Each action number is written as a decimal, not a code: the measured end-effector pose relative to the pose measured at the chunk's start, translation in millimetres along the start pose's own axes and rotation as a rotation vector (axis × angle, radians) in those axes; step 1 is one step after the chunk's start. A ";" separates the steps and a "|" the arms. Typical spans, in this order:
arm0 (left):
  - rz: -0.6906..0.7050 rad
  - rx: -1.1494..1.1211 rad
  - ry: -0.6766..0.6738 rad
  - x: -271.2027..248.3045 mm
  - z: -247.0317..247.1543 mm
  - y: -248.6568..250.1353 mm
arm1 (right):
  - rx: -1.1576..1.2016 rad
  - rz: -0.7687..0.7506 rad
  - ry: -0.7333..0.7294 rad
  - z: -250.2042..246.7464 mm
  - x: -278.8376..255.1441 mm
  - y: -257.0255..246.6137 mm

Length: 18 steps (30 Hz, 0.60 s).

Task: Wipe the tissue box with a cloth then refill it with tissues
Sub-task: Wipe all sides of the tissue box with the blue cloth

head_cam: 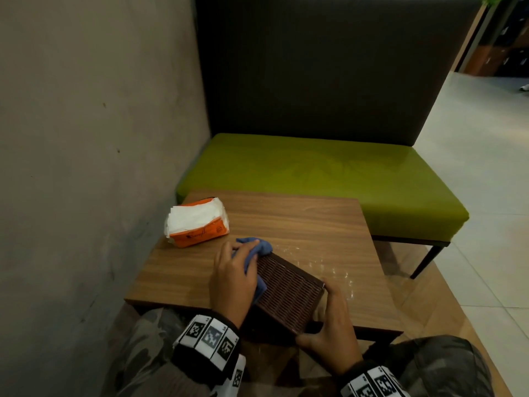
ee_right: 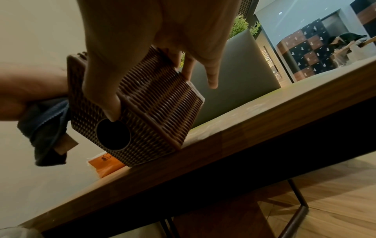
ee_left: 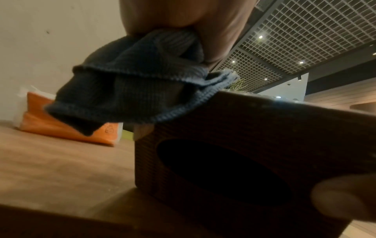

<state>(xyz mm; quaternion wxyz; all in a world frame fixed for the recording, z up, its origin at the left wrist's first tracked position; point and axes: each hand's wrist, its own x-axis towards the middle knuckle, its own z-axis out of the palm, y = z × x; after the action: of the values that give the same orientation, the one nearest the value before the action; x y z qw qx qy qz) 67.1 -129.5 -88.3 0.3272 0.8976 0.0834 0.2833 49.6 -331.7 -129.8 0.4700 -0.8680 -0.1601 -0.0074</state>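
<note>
A woven brown tissue box [head_cam: 289, 293] sat tilted at the near edge of the wooden surface [head_cam: 300, 224], betw. both hands. The left hand [head_cam: 233, 282] clutched a blue cloth [head_cam: 256, 247] against its left side; the right hand [head_cam: 333, 330] gripped its right end. An orange tissue pack [head_cam: 197, 222] lay nearby, apart.

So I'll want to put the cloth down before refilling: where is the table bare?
Bare wood lies on the table between the tissue pack and the far edge by the green bench, and left of the left hand. The near edge is crowded: the tilted tissue box, cloth and right hand.
</note>
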 end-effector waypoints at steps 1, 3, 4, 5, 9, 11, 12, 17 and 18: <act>-0.039 0.004 0.014 1.0 -0.5 0.9 | -0.014 0.009 -0.006 -0.6 0.7 -0.6; -0.134 0.018 0.019 -1.3 2.1 -0.2 | -0.039 0.016 -0.009 -1.3 2.2 -1.3; -0.173 0.029 -0.003 -4.3 4.4 -2.6 | -0.046 0.012 -0.011 -2.1 3.3 -1.0; -0.189 0.020 -0.030 -7.3 6.0 -5.8 | -0.050 0.013 -0.021 -2.8 4.7 -0.1; -0.279 -0.241 -0.089 -11.6 8.7 -20.0 | -0.087 0.049 -0.087 -9.7 10.1 -1.7; -0.288 -0.279 -0.078 -12.6 8.2 -19.7 | -0.152 0.030 -0.100 -13.5 13.4 -8.2; -0.280 -0.280 -0.065 -13.8 7.6 -18.2 | -0.218 0.024 -0.101 -14.0 14.3 -14.4; -0.305 -0.238 -0.004 -22.2 8.1 -9.7 | -0.691 -0.051 0.023 5.3 18.6 -70.3; -0.306 -0.240 -0.003 -24.4 8.3 -8.8 | -0.740 -0.078 0.027 16.7 23.3 -75.6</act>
<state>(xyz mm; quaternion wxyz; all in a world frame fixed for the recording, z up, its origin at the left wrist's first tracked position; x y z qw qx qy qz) 51.9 -135.4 -110.1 0.4713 0.8294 0.1840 0.2367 47.9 -273.4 -73.8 0.1258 -0.9722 -0.1736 -0.0942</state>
